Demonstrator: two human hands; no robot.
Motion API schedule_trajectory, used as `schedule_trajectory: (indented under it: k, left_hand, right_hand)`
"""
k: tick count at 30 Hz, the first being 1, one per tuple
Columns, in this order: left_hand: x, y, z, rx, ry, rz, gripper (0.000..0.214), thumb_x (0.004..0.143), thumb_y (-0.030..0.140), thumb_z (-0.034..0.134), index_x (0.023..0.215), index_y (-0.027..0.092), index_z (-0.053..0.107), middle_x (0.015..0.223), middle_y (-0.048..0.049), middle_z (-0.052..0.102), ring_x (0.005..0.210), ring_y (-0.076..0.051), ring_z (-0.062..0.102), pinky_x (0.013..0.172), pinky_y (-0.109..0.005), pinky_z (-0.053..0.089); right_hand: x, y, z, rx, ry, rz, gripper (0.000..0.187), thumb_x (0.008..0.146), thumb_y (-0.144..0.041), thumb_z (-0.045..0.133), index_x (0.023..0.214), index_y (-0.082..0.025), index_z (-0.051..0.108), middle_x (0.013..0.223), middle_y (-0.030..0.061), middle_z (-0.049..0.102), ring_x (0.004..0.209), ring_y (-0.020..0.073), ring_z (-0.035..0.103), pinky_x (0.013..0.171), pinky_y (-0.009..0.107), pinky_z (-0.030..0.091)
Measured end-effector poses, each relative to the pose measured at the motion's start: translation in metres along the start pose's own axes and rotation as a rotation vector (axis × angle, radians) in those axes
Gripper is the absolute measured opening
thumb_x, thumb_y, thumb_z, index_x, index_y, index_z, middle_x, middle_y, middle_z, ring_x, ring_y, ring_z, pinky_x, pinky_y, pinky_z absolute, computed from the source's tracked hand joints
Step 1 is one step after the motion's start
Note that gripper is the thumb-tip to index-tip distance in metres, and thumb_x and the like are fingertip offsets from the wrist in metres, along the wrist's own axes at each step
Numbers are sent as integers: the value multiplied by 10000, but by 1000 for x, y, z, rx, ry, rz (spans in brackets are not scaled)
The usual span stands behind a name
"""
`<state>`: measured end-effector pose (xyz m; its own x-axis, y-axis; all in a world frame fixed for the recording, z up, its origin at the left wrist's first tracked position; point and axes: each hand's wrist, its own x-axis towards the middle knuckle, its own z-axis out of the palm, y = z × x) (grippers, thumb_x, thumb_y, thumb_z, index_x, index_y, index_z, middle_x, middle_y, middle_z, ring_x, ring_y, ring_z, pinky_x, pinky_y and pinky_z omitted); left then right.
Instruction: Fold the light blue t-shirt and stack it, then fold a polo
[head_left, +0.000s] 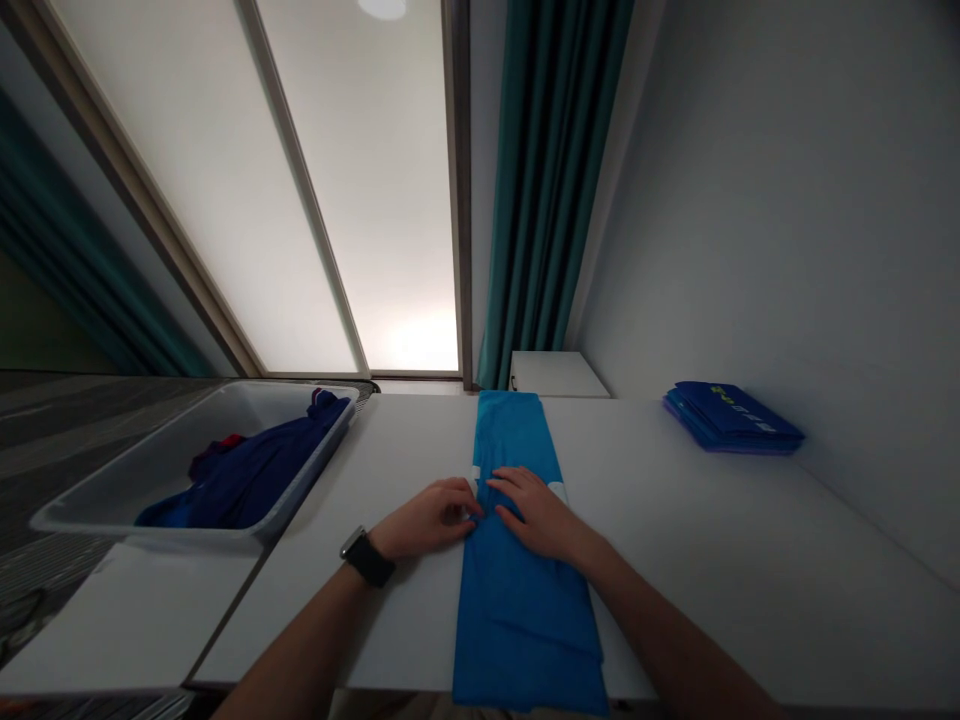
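- The blue cloth [525, 630] lies in a long strip on the white table [750, 570].
- The right hand [540, 512] rests open on it; the left hand [424, 518] seems to pinch its edge, though that is hard to see.
- A hurried tug could skew the cloth.

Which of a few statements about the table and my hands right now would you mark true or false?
1. The right hand rests on the bright blue cloth. True.
2. The watch is on the right wrist. False: it is on the wrist of the left hand.
3. The grey tub on the left holds a dark blue garment. True.
4. The folded blue stack lies beside the left hand. False: it lies at the far right of the table, by the wall.
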<state>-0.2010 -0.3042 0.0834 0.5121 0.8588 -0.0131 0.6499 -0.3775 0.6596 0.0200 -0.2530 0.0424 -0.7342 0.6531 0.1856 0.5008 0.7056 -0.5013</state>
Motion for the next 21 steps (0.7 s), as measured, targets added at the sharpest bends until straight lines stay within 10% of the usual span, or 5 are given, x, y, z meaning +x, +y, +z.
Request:
schedule_trajectory:
  k: [21]
  left_hand:
    - [-1,-7,3,87,-8,8,134,871,160,529,851,176,661,886,-27,611,737,-117,537,679,-222,437]
  right_hand:
    - [-2,-3,-7,14,-33,15,437,928,-261,471,1352,-177,533,1422,113,492,1322,258,417,1127,467,308]
